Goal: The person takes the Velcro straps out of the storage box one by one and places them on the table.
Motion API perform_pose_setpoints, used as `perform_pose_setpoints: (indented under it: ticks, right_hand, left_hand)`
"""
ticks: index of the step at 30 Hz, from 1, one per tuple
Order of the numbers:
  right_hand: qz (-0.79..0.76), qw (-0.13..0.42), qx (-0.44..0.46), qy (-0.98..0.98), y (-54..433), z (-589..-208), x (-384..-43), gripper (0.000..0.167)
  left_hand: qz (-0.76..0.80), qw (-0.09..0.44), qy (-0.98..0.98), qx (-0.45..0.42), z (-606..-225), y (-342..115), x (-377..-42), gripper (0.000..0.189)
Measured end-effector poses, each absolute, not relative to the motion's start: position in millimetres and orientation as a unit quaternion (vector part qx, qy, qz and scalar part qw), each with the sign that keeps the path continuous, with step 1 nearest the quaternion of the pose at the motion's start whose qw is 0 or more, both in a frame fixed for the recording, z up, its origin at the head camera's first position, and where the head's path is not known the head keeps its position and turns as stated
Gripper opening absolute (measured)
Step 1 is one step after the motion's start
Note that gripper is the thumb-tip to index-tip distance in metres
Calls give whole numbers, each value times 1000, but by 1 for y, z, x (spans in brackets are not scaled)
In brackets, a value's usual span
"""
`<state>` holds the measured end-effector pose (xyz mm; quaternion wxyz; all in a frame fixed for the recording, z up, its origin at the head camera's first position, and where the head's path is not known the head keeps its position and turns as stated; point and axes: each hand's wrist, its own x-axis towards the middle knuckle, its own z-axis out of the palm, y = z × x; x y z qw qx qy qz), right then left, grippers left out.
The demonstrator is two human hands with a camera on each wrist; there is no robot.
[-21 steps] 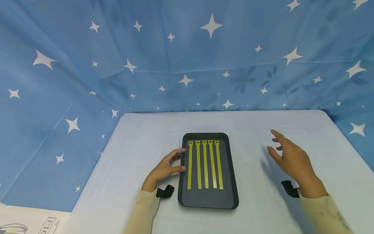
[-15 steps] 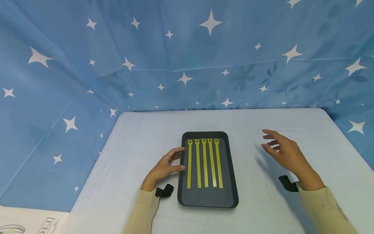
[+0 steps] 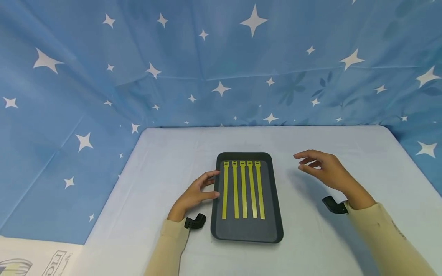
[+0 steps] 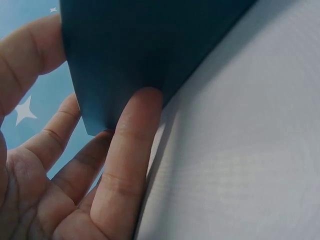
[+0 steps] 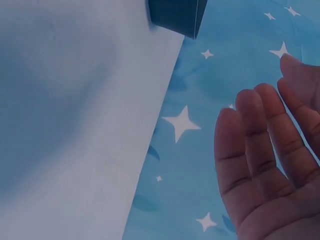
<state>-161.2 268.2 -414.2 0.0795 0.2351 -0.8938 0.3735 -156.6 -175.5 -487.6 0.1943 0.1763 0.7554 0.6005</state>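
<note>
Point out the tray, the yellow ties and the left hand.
tray (image 3: 246,230), head view, bare floor near its front rim
yellow ties (image 3: 244,189), head view, middle tie's strap
left hand (image 3: 193,195), head view, back of the hand

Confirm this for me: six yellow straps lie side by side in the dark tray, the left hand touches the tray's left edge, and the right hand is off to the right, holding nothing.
One thing is wrong: the head view shows five yellow straps, not six. The rest stands: they lie side by side in the dark tray, the left hand touches its left edge, and the right hand is off to the right, holding nothing.
</note>
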Motion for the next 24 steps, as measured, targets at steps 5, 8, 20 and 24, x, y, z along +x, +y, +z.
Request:
perform_pose_setpoints:
  ticks: [5, 8, 20, 24]
  right_hand:
    - [396, 27, 244, -885, 261, -412, -169, 34]
    - [408, -4, 247, -879, 257, -411, -174, 33]
    - [448, -80, 313, -834, 234, -406, -200, 29]
    - [465, -107, 345, -808, 221, -406, -210, 29]
  left_hand:
    - [599, 195, 757, 174, -488, -176, -157, 75]
    - [599, 195, 757, 172, -487, -176, -158, 75]
    - [602, 189, 757, 169, -487, -175, -159, 75]
    - [601, 187, 758, 170, -488, -175, -159, 74]
